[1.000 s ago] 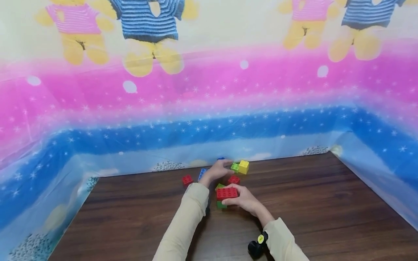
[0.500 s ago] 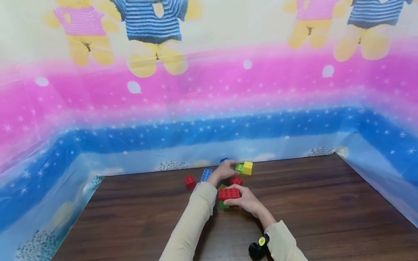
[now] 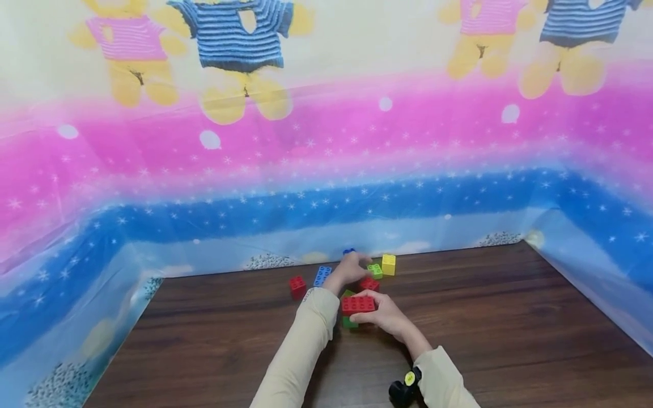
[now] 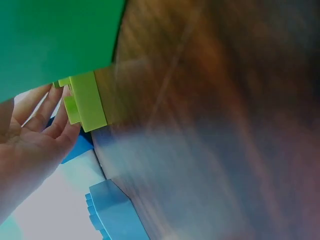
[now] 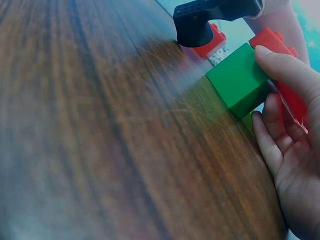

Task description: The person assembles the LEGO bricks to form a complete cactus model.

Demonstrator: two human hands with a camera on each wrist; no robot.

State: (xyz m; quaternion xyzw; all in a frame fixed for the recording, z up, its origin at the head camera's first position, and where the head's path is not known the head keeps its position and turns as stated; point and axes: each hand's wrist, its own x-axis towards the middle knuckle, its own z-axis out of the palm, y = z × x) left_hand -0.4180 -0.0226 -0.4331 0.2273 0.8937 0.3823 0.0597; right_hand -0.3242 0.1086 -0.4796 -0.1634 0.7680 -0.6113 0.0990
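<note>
In the head view my right hand (image 3: 389, 316) grips a red building brick (image 3: 358, 306) that sits on a green brick (image 3: 350, 323). The right wrist view shows the thumb on the red brick (image 5: 290, 92) beside the green brick (image 5: 242, 80). A lime brick (image 3: 348, 293) stands directly behind the green one. Farther back, my left hand (image 3: 348, 268) reaches to the right, its thumb and finger at another lime brick (image 3: 375, 271). In the left wrist view, bricks partly hide that hand's fingertips (image 4: 58, 95).
Right of the reached lime brick stands a yellow brick (image 3: 389, 264). A red brick (image 3: 369, 284) lies just in front. On the left are a blue brick (image 3: 322, 276) and a red brick (image 3: 297, 287). A dark blue brick (image 3: 349, 251) sits by the printed backdrop (image 3: 285, 221).
The far lime brick has shifted slightly toward me, leaving a small gap from the yellow brick. My left hand has stayed near it. The right hand keeps its grip on the red brick.
</note>
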